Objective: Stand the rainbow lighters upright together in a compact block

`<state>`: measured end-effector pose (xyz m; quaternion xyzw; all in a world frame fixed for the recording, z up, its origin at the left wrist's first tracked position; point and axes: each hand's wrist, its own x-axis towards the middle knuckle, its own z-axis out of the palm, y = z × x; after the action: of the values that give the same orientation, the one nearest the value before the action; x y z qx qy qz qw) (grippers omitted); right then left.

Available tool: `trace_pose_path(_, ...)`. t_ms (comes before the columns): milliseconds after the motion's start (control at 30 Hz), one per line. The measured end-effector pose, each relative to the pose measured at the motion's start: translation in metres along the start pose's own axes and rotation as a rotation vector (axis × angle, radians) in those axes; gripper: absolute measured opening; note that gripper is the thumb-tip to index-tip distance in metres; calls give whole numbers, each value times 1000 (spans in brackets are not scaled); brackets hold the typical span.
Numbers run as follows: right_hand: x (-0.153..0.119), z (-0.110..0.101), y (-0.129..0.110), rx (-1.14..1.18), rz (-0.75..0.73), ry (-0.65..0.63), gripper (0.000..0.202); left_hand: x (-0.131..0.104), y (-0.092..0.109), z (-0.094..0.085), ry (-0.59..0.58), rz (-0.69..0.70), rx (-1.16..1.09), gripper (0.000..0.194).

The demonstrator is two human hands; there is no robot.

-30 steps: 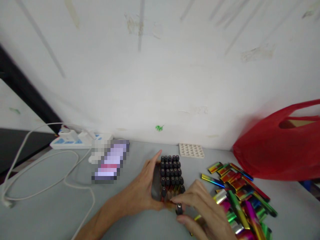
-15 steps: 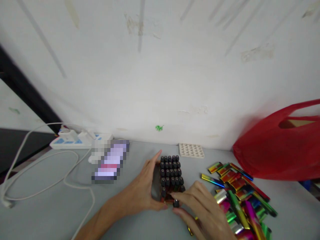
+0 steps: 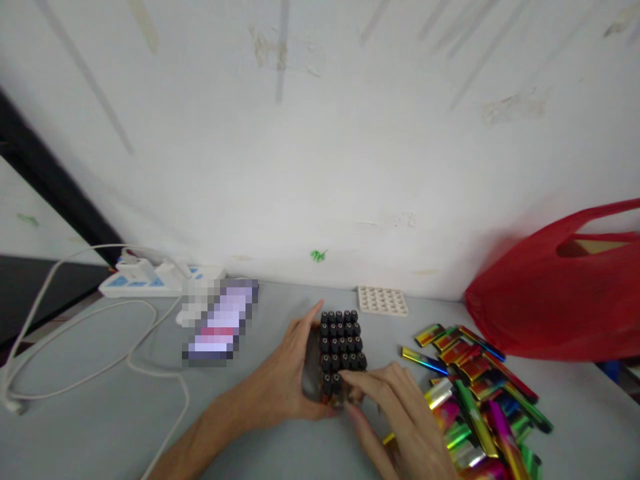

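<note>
A compact box point(image 3: 325, 400) holds several black-topped pieces point(image 3: 342, 345) standing upright in tight rows, each with a small pale ring on top. My left hand point(image 3: 285, 387) is wrapped round the left side of this box, thumb at the near edge and fingers toward the back. At the front right corner is my right hand point(image 3: 400, 420). Its index fingertip lies beside a black-topped piece point(image 3: 337, 379) in the front row, and the thumb is apart below it. The fingers are slightly blurred, and I see no piece between them. They cover part of the front row.
Shiny coloured metallic sleeves point(image 3: 480, 400) lie piled at the right. A red bag point(image 3: 555, 307) stands behind them. Near the wall lies a white perforated tray point(image 3: 383, 301). On the left are a phone point(image 3: 223, 323), a power strip point(image 3: 165, 283) and a looping white cable point(image 3: 150, 363).
The black-topped piece pinched in my right hand now stands in the front row, beside the left one. My right fingers have parted and moved slightly. The left hand keeps its hold.
</note>
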<state>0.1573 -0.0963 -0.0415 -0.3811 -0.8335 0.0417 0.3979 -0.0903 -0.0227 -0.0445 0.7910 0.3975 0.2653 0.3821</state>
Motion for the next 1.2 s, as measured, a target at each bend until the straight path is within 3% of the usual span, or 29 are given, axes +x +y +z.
trace_pose_path(167, 0, -14, 20, -329, 324, 127, 23, 0, -1, 1, -7, -60, -3, 163)
trace_pose_path(300, -10, -18, 52, -761, 473, -56, 16, 1, 0, 1, -4, -68, -1, 166)
trace_pose_path(400, -20, -17, 69, -915, 500, -175, 12, 1, 0, 0, -6, -69, -8, 163)
trace_pose_path(700, -22, -8, 74, -712, 462, -231, 9, 0, 1, 1, -5, -59, 2, 158)
trace_pose_path(900, -14, -11, 67, -733, 512, -239, 13, 1, 2, 0, -5, -58, 1, 158)
trace_pose_path(1067, -16, -18, 68, -878, 566, -229, 9, 1, 4, -2, -6, -67, -1, 161)
trace_pose_path(1200, -22, -16, 72, -902, 495, -194, 12, 1, 5, -1, -6, -61, 0, 159)
